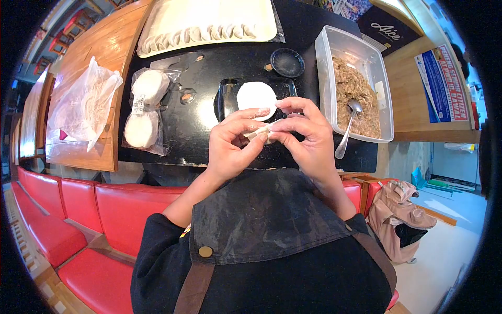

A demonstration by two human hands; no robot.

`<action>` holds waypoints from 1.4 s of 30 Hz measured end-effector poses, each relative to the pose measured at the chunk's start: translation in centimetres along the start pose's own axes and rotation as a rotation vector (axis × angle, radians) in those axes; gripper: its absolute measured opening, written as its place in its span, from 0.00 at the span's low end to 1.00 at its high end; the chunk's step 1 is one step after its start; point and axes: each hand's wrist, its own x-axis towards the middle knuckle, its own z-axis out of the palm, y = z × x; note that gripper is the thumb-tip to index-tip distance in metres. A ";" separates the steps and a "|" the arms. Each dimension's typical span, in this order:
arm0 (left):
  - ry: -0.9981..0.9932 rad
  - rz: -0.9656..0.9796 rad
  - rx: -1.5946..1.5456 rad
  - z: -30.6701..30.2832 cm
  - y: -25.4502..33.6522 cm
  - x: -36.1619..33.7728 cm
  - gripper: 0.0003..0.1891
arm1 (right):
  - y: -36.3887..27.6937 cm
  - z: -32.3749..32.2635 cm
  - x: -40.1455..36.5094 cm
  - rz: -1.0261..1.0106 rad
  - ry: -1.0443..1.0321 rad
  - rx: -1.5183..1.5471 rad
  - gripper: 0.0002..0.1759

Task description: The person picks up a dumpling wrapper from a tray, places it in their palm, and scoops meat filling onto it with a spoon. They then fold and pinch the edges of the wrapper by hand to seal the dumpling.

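Between my two hands is a dumpling (pixel 260 134), its pale dough edge pinched by the fingers. My left hand (pixel 234 140) grips it from the left with thumb and forefinger. On the other side my right hand (pixel 306 133) pinches the dough with thumb and forefinger. Fingers cover much of the dumpling. Just beyond the hands, a stack of round white dumpling wrappers (pixel 256 98) lies on a black tray (pixel 228 90). A small dark bowl (pixel 287 63) stands behind the tray.
At right, a clear plastic tub (pixel 325 78) holds minced filling (pixel 355 89) and a metal spoon (pixel 349 125). A row of dumplings (pixel 196 35) lies on a cream tray (pixel 209 13) at the back. Bagged wrappers (pixel 142 128) and a plastic bag (pixel 83 102) are at left.
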 end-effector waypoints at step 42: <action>-0.106 -0.048 -0.457 0.4 -2.3 0.3 0.22 | 1.4 1.8 0.3 -0.075 0.172 0.056 0.14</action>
